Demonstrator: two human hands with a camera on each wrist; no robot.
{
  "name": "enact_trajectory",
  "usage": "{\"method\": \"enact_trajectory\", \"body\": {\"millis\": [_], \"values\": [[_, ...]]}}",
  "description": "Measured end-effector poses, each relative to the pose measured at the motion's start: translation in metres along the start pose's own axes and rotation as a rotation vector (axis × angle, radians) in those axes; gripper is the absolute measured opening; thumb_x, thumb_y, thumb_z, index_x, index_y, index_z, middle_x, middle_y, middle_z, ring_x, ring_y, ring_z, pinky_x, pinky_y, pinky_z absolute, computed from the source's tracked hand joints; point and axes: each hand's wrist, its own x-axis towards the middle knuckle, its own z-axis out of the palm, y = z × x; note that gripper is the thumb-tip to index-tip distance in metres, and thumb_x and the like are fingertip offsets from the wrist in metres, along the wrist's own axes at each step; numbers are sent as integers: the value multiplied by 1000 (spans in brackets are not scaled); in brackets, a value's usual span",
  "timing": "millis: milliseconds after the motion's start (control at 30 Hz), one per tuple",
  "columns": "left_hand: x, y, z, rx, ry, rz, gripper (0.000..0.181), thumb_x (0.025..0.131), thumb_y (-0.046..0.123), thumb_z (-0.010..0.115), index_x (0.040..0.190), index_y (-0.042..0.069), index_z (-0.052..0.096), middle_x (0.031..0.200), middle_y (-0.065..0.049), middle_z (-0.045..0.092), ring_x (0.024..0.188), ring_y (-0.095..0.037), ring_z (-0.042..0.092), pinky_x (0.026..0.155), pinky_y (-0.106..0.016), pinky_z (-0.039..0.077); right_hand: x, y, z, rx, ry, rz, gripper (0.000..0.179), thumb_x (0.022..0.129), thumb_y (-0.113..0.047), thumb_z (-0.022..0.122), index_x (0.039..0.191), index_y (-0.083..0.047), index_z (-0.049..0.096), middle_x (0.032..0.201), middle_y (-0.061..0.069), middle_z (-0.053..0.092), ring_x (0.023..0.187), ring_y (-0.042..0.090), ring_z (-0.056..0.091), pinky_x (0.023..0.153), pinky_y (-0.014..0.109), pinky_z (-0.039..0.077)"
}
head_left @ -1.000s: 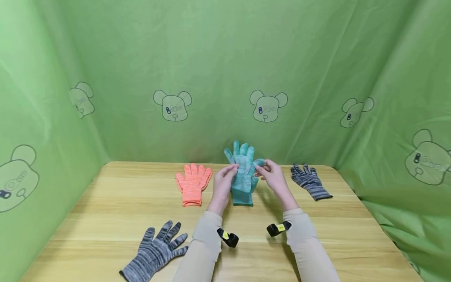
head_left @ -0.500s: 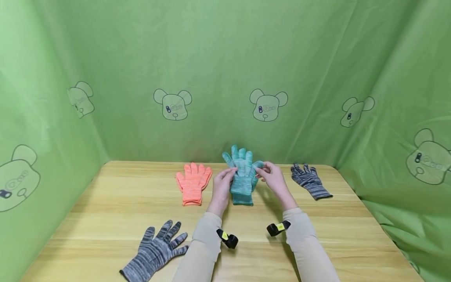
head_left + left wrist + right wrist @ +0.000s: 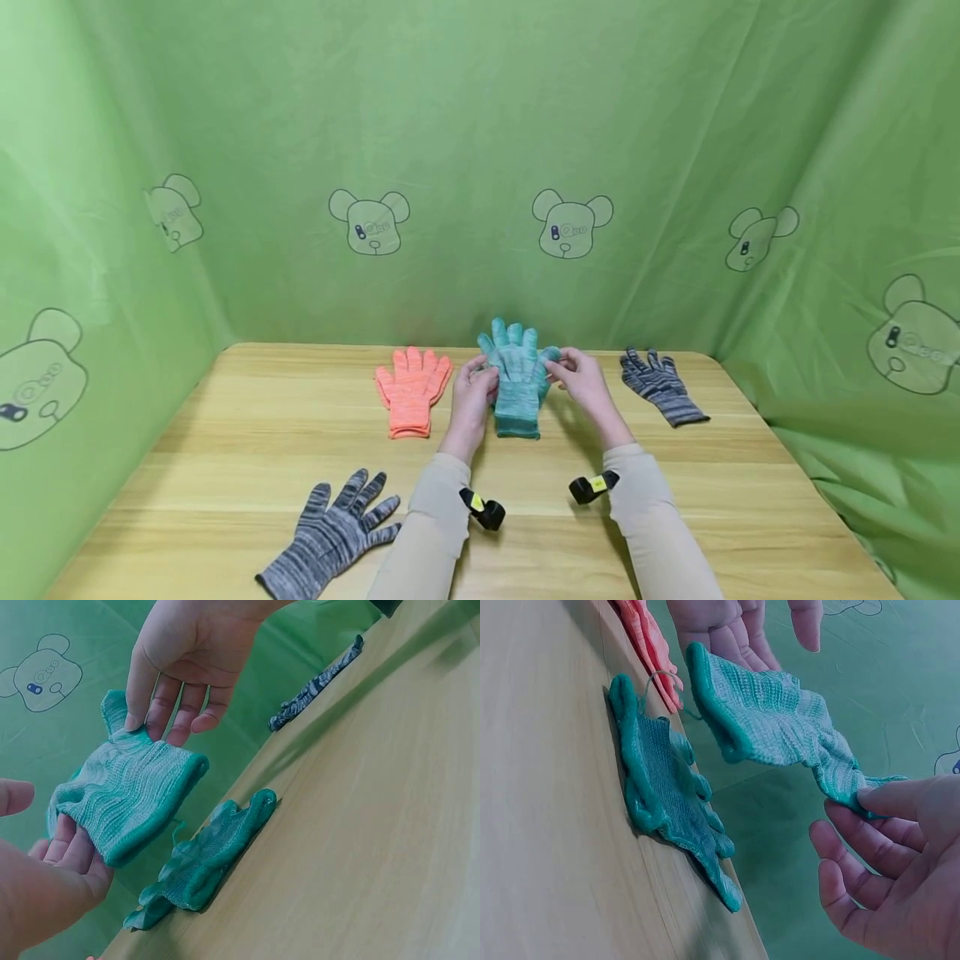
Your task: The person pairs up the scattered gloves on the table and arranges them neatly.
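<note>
In the head view, a teal knit glove (image 3: 517, 387) hangs fingers away from the body, above a second teal glove (image 3: 214, 855) lying on the table. My right hand (image 3: 587, 382) pinches the upper glove's thumb end between thumb and fingers, plain in the right wrist view. On the other side, my left hand (image 3: 471, 398) supports the glove with fingers laid beneath it. Its thumb stands off the fabric in both wrist views. The wrist views show a gap between the two teal gloves, whose outlines nearly line up from above.
Left of the teal gloves lies a stacked orange glove pair (image 3: 411, 392). A grey-black striped glove (image 3: 662, 387) lies back right, another striped glove (image 3: 330, 533) front left beside the left sleeve. Green curtain (image 3: 465, 125) surrounds the wooden table (image 3: 225, 467).
The upper teal glove has come lower and nearer, over the other one. My left thumb has let go of its edge, and the left fingers have shifted beneath it. The right hand keeps its pinch.
</note>
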Motion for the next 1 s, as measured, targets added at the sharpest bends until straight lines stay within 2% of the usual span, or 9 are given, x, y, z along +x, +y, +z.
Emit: {"method": "enact_trajectory", "body": {"millis": [67, 167, 267, 400, 567, 833, 1000], "values": [[0, -1, -1, -12, -7, -12, 57, 93, 10, 59, 144, 0, 36, 92, 0, 57, 82, -9, 57, 84, -28, 48, 1, 2, 0, 1, 0, 4, 24, 96, -14, 60, 111, 5, 61, 99, 25, 70, 78, 22, 70, 64, 22, 53], [0, -3, -3, -12, -15, -20, 62, 92, 10, 58, 147, -2, 32, 105, -7, 60, 87, -10, 59, 92, -31, 49, 1, 4, 0, 3, -5, 9, 25, 96, -14, 61, 112, 5, 61, 98, 24, 70, 72, 11, 68, 65, 26, 54], [1, -5, -4, 1, -29, -23, 60, 93, 11, 56, 146, -6, 33, 119, -17, 58, 93, -13, 59, 100, -38, 48, 2, 6, 0, 4, -13, 12, 26, 96, -14, 61, 113, 5, 61, 96, 23, 71, 72, 10, 67, 68, 33, 56], [2, -6, -6, 16, -46, -30, 55, 95, 11, 55, 143, -9, 36, 129, -22, 54, 99, -17, 58, 107, -46, 44, 2, 8, 1, 1, -21, 14, 28, 96, -14, 61, 116, 5, 61, 97, 21, 71, 70, 6, 66, 70, 37, 57], [2, -6, -8, 29, -58, -51, 50, 96, 10, 54, 140, -8, 40, 125, -19, 55, 99, -18, 58, 108, -48, 43, 2, 8, 1, 6, -25, 18, 29, 95, -12, 61, 118, 6, 60, 102, 24, 70, 68, 2, 63, 69, 34, 57], [3, -7, -9, 40, -56, -86, 48, 95, 9, 55, 139, -6, 44, 109, -9, 58, 88, -12, 58, 97, -34, 51, 2, 9, 1, 2, -25, 19, 27, 96, -11, 59, 117, 6, 60, 104, 27, 68, 68, 3, 62, 70, 38, 57], [2, -6, -10, 38, -62, -102, 49, 95, 9, 55, 140, -5, 42, 107, -7, 57, 87, -11, 58, 96, -33, 51, 2, 11, 2, 1, -26, 10, 27, 96, -10, 59, 116, 8, 59, 104, 28, 68, 74, 18, 68, 69, 39, 57]]}}
